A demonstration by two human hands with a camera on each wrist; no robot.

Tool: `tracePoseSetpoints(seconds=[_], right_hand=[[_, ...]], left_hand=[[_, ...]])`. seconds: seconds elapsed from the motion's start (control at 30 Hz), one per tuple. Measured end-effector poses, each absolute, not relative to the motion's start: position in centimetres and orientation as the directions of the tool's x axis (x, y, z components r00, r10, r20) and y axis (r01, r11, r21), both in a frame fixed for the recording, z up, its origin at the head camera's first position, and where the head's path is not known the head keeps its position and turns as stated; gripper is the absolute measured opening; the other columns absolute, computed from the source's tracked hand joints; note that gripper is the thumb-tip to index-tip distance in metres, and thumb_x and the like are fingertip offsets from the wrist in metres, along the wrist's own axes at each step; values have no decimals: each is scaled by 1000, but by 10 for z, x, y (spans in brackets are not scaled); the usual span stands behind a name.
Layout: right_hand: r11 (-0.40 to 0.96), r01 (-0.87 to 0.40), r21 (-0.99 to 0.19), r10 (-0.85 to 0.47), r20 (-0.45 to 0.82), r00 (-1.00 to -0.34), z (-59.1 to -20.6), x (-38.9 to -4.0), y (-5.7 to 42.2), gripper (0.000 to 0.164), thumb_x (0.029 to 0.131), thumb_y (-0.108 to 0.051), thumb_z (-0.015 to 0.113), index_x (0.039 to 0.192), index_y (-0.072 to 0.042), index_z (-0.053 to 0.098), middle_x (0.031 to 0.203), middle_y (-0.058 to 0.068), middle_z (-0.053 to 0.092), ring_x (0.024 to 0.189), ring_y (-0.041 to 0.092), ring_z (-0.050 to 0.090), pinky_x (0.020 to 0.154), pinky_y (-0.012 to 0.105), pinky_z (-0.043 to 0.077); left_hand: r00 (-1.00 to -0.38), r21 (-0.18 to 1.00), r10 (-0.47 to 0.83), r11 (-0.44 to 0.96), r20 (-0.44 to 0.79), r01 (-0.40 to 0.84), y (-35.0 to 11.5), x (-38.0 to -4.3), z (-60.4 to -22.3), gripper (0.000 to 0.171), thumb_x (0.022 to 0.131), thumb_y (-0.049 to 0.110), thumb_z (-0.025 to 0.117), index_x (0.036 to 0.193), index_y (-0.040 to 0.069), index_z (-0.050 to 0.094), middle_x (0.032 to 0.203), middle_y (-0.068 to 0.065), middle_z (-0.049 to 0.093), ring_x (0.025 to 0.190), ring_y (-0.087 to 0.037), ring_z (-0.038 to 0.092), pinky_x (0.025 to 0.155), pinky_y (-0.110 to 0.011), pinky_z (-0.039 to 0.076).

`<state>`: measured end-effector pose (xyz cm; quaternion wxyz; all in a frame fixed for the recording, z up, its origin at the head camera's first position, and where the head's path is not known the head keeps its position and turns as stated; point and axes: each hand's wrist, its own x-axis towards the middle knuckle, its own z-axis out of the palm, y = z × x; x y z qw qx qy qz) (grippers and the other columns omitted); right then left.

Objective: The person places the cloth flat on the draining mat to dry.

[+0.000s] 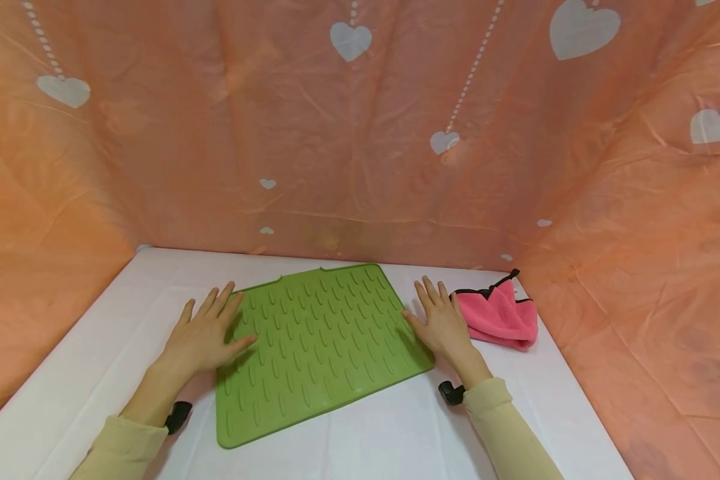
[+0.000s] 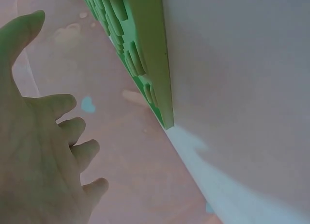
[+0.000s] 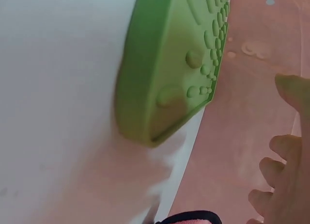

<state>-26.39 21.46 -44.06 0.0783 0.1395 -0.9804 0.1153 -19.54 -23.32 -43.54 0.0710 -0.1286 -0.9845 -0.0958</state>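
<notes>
A green ridged mat (image 1: 318, 340) with a raised rim lies at a slant on the white table. Over its left edge hovers my left hand (image 1: 201, 337), fingers spread and straight, holding nothing; the left wrist view shows this hand (image 2: 43, 146) apart from the mat (image 2: 150, 54). My right hand (image 1: 441, 323) is at the mat's right edge, also spread and holding nothing. In the right wrist view its fingers (image 3: 281, 151) stand clear of the mat (image 3: 164, 83). Just right of that hand sits a pink cloth pouch (image 1: 498, 317) with black trim.
The white table (image 1: 384, 433) is walled at the back and both sides by orange curtains (image 1: 312, 133) printed with white hearts. A black wrist camera (image 1: 179, 417) is on the left wrist and another black camera (image 1: 451, 393) on the right.
</notes>
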Motion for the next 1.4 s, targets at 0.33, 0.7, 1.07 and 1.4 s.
tracePoseSetpoints(seconds=[0.33, 0.7, 1.07, 1.4], right_hand=[[923, -295, -247, -237, 238, -942, -437, -258, 232, 78, 104, -47, 56, 164, -5, 28, 171, 16, 22, 157, 45, 13, 124, 67, 9], [926, -271, -263, -197, 274, -941, -438, -253, 270, 76, 103, -39, 61, 162, -3, 31, 169, 20, 26, 154, 49, 18, 122, 68, 11], [935, -297, -191, -244, 258, -935, -445, -252, 316, 74, 102, -37, 62, 161, -1, 34, 167, 24, 27, 151, 54, 21, 121, 70, 15], [942, -311, -123, -292, 151, -944, -445, -249, 345, 74, 102, -38, 65, 160, -3, 36, 167, 23, 26, 154, 49, 17, 119, 72, 14]], left_hand=[[-958, 174, 234, 949, 167, 262, -241, -180, -432, 96, 96, 61, 63, 161, -1, 31, 169, -25, 20, 151, -52, 22, 117, -75, 13], [-955, 125, 251, 954, 159, 272, -253, -160, -436, 99, 95, 62, 63, 164, 2, 24, 170, -21, 17, 151, -51, 24, 117, -74, 15], [-922, 113, 317, 931, 222, 347, -263, -133, -452, 95, 89, 60, 72, 157, 1, 41, 167, -18, 29, 147, -49, 34, 116, -71, 22], [-840, 20, 418, 892, 346, 452, -268, -110, -474, 91, 83, 58, 77, 150, 3, 51, 163, -15, 40, 160, -25, 5, 125, -38, -14]])
